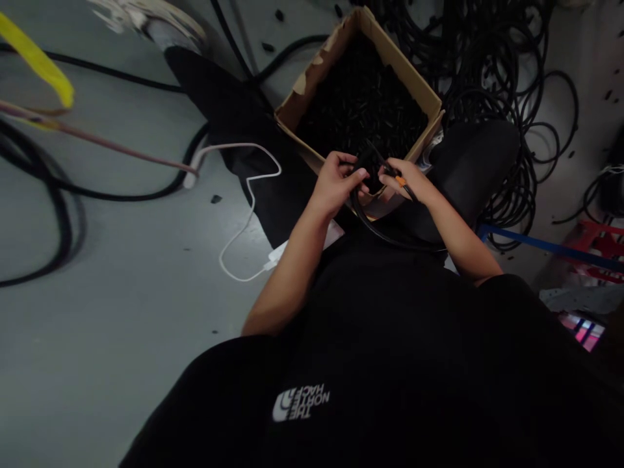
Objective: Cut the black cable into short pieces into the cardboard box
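Observation:
Over the near corner of an open cardboard box (407,65), both hands work close together. My left hand (340,181) is closed on a black cable (373,227), which bends down from the fingers and runs off to the right across my lap. In my right hand (408,180) is a pliers-like tool (400,182) with orange and black handles. Its dark tip points up and left beside the cable end; shadow hides whether the two touch. Many short black pieces (363,97) fill the box beneath.
Coiled black cables (497,71) are heaped on the floor at upper right, and thicker cable loops (63,221) lie at left. A white cord (251,195) runs by my leg. A yellow strap (39,58) hangs at upper left. A blue bar (550,246) and a red crate (597,244) stand at right.

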Demonstrator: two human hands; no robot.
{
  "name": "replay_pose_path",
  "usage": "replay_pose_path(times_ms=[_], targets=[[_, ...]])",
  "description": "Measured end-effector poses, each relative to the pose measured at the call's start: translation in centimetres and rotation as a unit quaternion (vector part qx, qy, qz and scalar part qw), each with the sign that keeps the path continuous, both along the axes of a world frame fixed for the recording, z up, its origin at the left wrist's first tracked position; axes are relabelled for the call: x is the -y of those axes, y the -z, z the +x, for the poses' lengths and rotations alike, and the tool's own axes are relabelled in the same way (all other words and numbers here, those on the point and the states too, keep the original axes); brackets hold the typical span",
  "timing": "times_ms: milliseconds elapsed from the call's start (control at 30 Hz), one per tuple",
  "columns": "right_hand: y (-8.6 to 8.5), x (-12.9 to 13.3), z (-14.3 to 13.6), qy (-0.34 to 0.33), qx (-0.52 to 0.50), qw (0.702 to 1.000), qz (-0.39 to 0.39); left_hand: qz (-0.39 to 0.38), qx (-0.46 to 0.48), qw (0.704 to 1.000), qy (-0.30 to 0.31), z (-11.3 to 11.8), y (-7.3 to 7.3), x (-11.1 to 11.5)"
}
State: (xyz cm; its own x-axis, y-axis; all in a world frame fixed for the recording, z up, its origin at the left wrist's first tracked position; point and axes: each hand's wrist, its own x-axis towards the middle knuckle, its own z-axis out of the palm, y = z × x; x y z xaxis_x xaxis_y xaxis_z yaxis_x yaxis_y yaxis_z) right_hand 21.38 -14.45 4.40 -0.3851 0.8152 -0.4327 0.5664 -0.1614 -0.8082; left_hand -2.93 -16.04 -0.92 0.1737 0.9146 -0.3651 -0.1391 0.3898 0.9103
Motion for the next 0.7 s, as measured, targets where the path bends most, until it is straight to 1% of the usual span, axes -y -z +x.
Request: replay_pose_path(times_ms=[133, 267, 333, 467, 533, 567, 633, 700], targets=[[0.7, -0.2, 0.4, -0.016, -0.031, 0.999, 0.001, 0.046, -0.014, 0.999, -0.024, 0.7, 0.2, 0.4], [1.2, -0.1, 0.6, -0.03, -0.025, 0.999, 0.002, 0.068, -0.035, 0.997, -0.023, 2.1, -0.2, 0.6], [1.2, -0.1, 0.6, -0.024, -0.015, 1.0, -0.004, 0.081, -0.049, 0.995, -0.014, 2.7, -0.9, 0.4], [1.0, -0.1, 0.3, 0.009, -0.018, 1.0, 0.003, 0.12, -0.084, 0.989, -0.014, 3.3, -3.3, 0.1], [0.8, -0.2, 0.2, 0.008, -0.021, 1.0, 0.008, 0.136, -0.096, 0.986, -0.014, 3.3, -4.2, 0.1], [0.6, -0.3, 0.2, 0.001, -0.02, 1.0, 0.008, 0.141, -0.1, 0.985, -0.01, 3.2, -4.5, 0.1], [-0.1, -0.5, 0.3, -0.013, -0.009, 1.0, 0.002, 0.147, -0.105, 0.984, 0.0, 3.0, -4.3, 0.2], [-0.9, -0.7, 0.4, -0.012, 0.004, 1.0, -0.006, 0.15, -0.108, 0.983, 0.003, 2.6, -3.4, 0.3]])
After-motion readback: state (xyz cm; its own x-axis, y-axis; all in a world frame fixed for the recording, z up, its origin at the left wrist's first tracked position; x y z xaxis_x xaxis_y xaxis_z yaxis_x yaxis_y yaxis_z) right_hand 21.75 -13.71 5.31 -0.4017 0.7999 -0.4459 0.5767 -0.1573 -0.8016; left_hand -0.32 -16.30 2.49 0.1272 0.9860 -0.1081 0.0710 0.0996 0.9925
